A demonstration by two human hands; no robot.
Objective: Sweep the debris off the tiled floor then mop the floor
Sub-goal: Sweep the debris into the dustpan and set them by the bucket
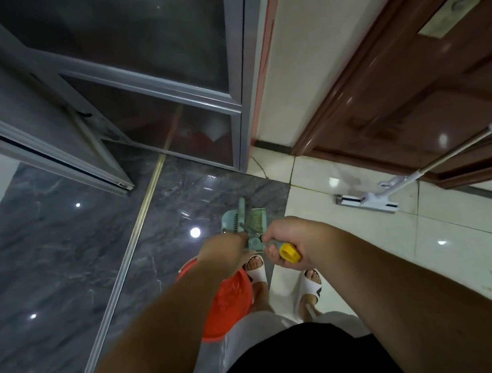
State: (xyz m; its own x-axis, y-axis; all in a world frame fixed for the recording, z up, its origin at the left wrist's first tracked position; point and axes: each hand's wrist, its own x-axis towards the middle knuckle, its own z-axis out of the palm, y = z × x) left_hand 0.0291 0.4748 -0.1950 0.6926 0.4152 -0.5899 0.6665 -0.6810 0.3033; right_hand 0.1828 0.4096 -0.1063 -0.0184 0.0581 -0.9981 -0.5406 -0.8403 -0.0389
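Down at the person's feet, both hands meet over a pale green dustpan [246,220] that stands on the dark marble floor [52,262] just beside the cream tiles [347,237]. The left hand [225,252] is closed around the top of the dustpan's handle, and the right hand [288,242] is wrapped around a broom handle with a yellow cap [290,252]. Seen almost end-on, both handles appear to run steeply down from the hands to the floor, and the pan's mouth seems to face away from the feet, toward the glass door [138,61].

A red bucket [228,304] sits just beside the left foot, half hidden under the forearm; a careless step back could knock it over. Tilting the pan while the handles are pressed together could spill whatever debris it holds, though I cannot tell its contents. The mop [368,199] lies flat on the cream tiles to the right, its pole slanting up to the wooden door [408,83], apparently unused.
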